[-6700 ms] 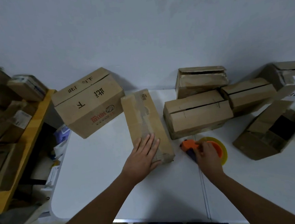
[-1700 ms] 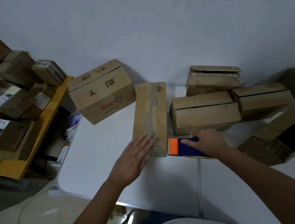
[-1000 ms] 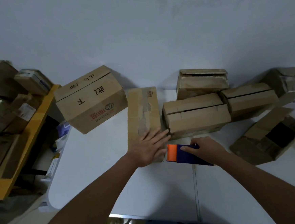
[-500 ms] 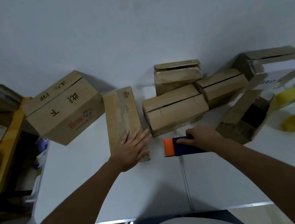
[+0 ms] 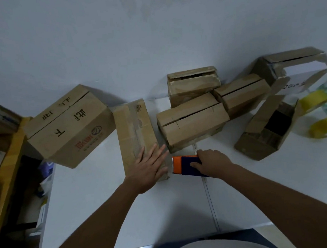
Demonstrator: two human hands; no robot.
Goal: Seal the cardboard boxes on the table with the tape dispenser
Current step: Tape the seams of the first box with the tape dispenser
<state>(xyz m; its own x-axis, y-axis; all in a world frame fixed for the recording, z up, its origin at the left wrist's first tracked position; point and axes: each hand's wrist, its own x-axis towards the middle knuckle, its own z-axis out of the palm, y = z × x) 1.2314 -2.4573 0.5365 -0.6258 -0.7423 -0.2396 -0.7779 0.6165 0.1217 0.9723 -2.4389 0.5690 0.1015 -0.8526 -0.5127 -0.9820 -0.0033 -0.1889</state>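
A long narrow cardboard box with tape along its top lies on the white table. My left hand presses flat on its near end, fingers spread. Just right of that end, my right hand grips the orange and blue tape dispenser, whose orange end touches the box's near corner. Behind the dispenser lies a box with a slit top.
A big printed box sits at the left. Further boxes stand by the wall, an open one lies at the right. Yellow tape rolls lie far right. A wooden shelf with boxes stands left.
Since half a second ago, both hands have stayed in place on the narrow box and the dispenser. The view has shifted slightly.
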